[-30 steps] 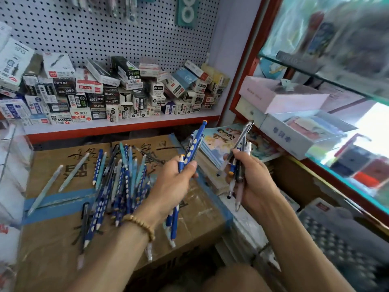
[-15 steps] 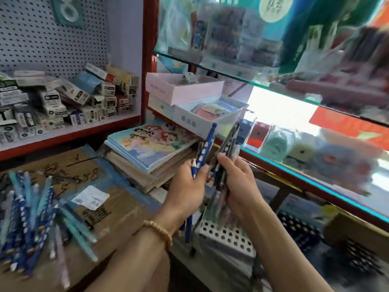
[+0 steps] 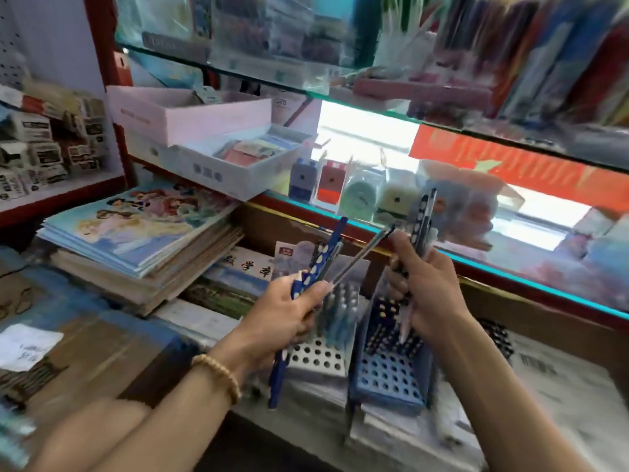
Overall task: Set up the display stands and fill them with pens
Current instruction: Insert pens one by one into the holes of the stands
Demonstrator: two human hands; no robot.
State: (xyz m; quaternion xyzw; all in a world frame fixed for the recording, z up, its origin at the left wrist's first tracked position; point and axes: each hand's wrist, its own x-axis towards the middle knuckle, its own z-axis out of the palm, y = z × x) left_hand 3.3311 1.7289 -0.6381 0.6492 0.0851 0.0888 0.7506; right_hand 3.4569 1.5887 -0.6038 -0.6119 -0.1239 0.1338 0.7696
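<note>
Currently left hand (image 3: 289, 310) grips blue dotted pens (image 3: 315, 267); right hand (image 3: 425, 294) grips dark pens (image 3: 422, 219). Advice: feed singly, upright, into blue stand (image 3: 388, 379) holes.

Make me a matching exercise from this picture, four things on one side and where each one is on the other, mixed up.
1. white perforated pen stand
2. blue perforated pen stand
3. beaded bracelet
4. pink cardboard box

A. on the left wrist
B. below the right hand
C. on the shelf, upper left
D. below the left hand

Pairs: 1-D, 2-B, 3-A, 4-C
</note>
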